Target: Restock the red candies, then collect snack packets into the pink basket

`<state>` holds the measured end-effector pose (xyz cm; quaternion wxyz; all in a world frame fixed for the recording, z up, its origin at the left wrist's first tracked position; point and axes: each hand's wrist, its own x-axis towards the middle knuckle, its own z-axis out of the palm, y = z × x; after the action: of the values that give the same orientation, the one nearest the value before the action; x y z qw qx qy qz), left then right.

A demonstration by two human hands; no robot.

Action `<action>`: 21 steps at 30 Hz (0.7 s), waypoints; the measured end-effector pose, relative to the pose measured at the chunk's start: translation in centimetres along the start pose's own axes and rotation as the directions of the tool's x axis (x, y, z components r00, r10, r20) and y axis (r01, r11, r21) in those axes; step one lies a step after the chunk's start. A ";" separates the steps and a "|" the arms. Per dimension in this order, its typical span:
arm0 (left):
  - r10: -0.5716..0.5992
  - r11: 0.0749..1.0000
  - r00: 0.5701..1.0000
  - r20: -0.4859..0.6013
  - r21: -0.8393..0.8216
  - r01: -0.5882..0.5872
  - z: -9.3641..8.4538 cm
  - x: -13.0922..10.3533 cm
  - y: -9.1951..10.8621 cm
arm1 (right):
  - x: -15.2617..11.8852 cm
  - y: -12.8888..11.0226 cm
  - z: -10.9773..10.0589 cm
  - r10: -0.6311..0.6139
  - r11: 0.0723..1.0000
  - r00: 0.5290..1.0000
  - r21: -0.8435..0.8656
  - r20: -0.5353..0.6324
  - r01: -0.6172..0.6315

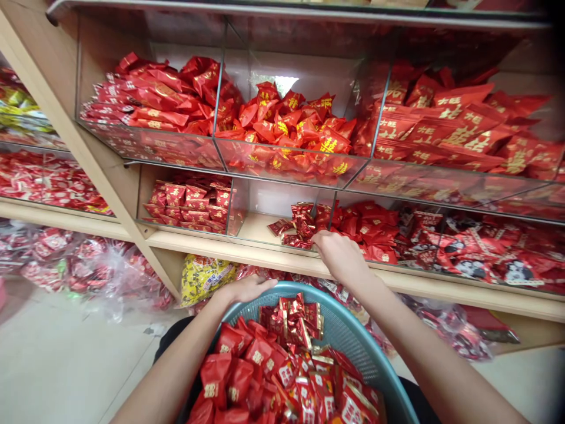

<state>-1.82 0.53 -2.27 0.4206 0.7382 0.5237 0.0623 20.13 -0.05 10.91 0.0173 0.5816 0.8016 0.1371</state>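
A blue-green plastic basket [373, 347] sits low in front of me, holding red wrapped candies [256, 350] and darker red packets with gold edges [291, 321]. At its far rim, my left hand [249, 288] is closed on the edge. My right hand [339, 256] reaches to the lower shelf, fingers curled at the front panel of a clear compartment. Beside those fingers lies a small pile of dark red and gold packets [302, 224]. Whatever is between the right fingertips, if anything, is hidden.
Clear bins above hold red packets with gold or yellow print [304, 126]. A bin of square red packets [188, 203] stands left on the lower shelf. Below the wooden shelf edge [194, 244] lie a yellow bag [207, 277] and bagged candies [92, 265].
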 end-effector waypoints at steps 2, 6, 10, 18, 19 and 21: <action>-0.004 1.000 1.000 -0.003 0.004 0.004 0.0 0.0 0.0 | 0.3 -0.2 -0.3 0.016 0.999 0.999 -0.040 0.036 -0.014; -0.009 1.000 1.000 -0.007 0.009 0.009 0.1 0.0 0.0 | 0.4 -0.1 -0.1 0.018 0.999 1.000 -0.049 0.011 -0.018; -0.010 1.000 1.000 -0.004 0.021 0.010 0.0 -0.1 0.4 | 0.5 0.2 0.3 0.008 0.999 1.000 -0.036 0.014 -0.007; -0.006 0.999 1.000 0.001 0.032 0.006 -0.1 -0.3 0.9 | -0.2 -0.1 1.2 0.077 0.994 0.982 0.091 -0.174 -0.062; -0.007 1.000 1.000 -0.003 0.030 0.007 -0.1 -0.3 0.9 | -0.5 -0.1 1.1 0.084 0.987 0.969 0.156 -0.232 -0.048; -0.011 1.000 1.000 -0.011 0.026 0.011 0.0 -0.2 0.8 | -1.3 0.0 0.7 0.088 0.947 0.923 0.320 -0.374 0.040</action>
<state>-1.36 0.26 -1.67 0.4085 0.7405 0.5306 0.0570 20.68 -1.14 10.02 -0.2365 0.5484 0.7936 0.1159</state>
